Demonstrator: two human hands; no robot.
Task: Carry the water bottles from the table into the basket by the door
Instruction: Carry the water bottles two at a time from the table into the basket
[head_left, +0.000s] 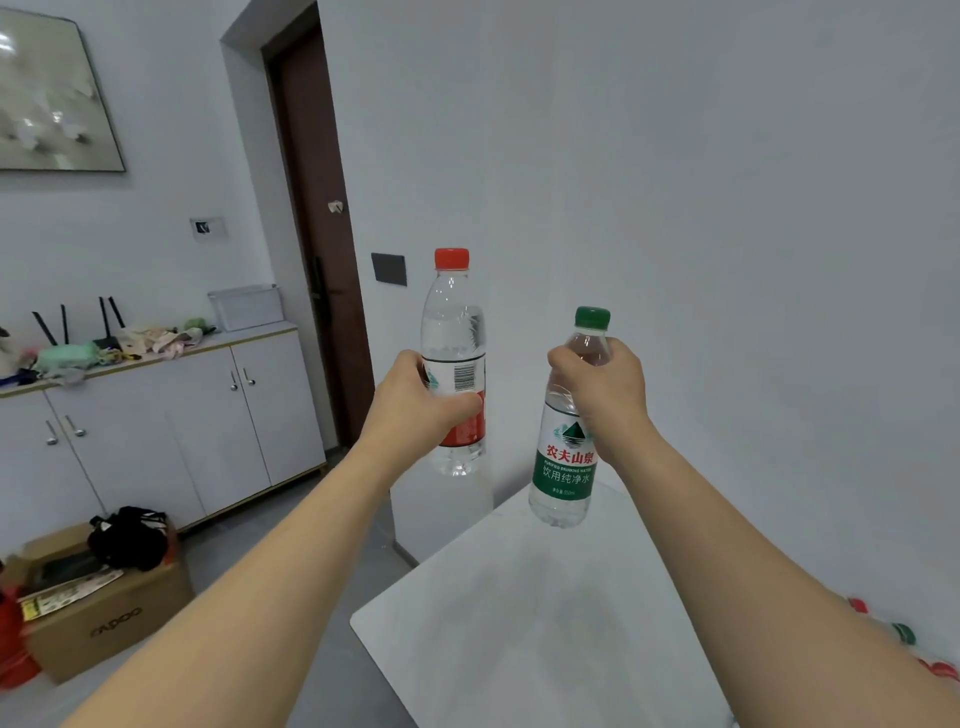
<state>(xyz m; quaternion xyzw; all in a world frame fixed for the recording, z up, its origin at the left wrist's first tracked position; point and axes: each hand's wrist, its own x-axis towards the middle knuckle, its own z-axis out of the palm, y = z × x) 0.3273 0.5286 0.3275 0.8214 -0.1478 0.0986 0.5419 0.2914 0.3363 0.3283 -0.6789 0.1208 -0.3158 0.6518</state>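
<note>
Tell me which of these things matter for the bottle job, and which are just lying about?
Part of the job:
- clear plastic bottle with red cap, gripped by left hand
- clear plastic bottle with green cap, gripped by right hand
- white table

Lying about:
- brown cardboard box
- white cabinet
- framed picture

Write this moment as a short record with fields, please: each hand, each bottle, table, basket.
left hand: grips red-capped bottle at its label
right hand: grips green-capped bottle near the shoulder
bottles: both upright, lifted off the table
table: white, below the hands; more caps at its right edge
basket: pale basket on the cabinet beside the door
</note>
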